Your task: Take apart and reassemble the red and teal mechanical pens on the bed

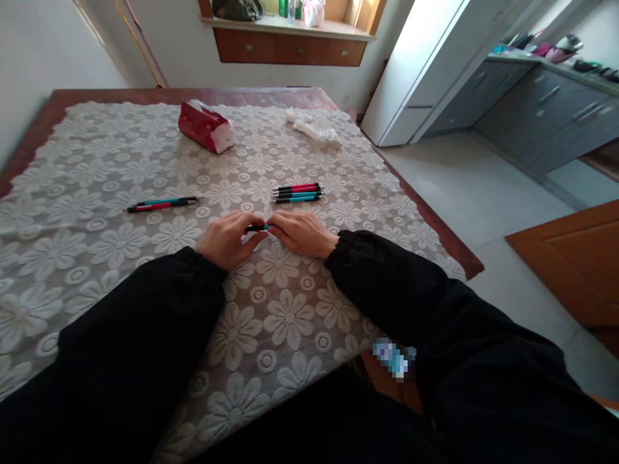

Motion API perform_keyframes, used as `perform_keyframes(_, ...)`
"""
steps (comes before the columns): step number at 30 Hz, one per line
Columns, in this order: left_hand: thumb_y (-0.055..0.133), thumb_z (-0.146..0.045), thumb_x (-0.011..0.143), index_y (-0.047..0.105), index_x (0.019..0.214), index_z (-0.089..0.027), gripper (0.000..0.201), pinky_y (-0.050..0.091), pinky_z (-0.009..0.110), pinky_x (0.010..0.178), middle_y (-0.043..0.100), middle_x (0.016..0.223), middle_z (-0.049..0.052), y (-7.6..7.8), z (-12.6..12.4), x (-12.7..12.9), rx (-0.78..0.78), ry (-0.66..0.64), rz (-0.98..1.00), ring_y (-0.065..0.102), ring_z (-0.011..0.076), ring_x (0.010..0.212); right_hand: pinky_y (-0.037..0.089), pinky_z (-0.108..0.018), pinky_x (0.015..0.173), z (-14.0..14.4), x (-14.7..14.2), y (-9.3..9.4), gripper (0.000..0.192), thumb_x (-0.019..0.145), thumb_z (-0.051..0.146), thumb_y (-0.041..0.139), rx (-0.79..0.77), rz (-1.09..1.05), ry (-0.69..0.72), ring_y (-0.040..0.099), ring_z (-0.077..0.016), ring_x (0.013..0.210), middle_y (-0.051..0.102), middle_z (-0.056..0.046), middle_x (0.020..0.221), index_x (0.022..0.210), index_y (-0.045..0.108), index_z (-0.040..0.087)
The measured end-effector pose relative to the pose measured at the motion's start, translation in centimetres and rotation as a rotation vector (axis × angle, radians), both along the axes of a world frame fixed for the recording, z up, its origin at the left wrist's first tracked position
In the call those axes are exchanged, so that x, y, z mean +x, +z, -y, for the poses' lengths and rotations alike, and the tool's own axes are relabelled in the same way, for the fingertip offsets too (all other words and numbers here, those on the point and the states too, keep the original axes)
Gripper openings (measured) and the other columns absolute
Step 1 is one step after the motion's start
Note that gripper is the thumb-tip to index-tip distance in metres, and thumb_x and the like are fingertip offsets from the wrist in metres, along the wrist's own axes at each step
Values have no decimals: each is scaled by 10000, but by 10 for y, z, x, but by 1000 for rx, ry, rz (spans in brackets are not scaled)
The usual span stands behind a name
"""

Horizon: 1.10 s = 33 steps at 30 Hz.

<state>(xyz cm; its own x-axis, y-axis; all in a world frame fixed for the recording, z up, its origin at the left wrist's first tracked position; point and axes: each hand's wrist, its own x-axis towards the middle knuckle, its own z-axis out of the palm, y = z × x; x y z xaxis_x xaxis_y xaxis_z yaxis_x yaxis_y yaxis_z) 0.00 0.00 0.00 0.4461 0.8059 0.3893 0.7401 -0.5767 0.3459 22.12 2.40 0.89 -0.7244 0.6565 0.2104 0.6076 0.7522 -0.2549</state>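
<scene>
Both hands, left (226, 240) and right (300, 233), pinch one pen (257, 227) by its ends; it looks light, stiff and slick.

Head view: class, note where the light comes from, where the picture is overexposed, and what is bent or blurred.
Head view: light enters from the upper right, blowing out the white cabinet; wide-angle distortion bows the table edges; a small patch near the right sleeve is pixelated; the pen between the hands stays sharp.

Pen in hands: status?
Left hand and right hand both gripping one pen. Pen groups left and ahead. Nothing obstructing.
</scene>
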Motion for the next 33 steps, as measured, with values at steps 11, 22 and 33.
perform_keyframes(11, 421, -411, 1001, 697, 942, -193, 356, 517, 338, 747, 726, 846, 62, 7, 2, 3, -8, 16, -99, 657, 225, 828, 237, -295, 620, 1, -3, 0, 333, 1079, 357, 332, -59, 115, -18, 595, -164, 761, 720, -88, 1021, 1117, 593, 153)
perform_keyframes(22, 413, -394, 990, 694, 973, -173, 358, 522, 358, 759, 684, 849, 84, 3, 0, 1, -45, 69, -87, 643, 237, 807, 213, -310, 618, -8, -7, 2, 343, 1074, 418, 336, -38, 122, -12, 589, -176, 727, 722, -67, 917, 1119, 581, 183)
perform_keyframes(33, 430, -361, 1020, 685, 898, -192, 329, 507, 350, 805, 701, 831, 58, 4, 1, 2, -42, 55, -27, 631, 222, 867, 260, -295, 627, -8, -2, -5, 210, 1039, 340, 447, 76, -26, -15, 629, -175, 809, 707, -40, 974, 1076, 595, 196)
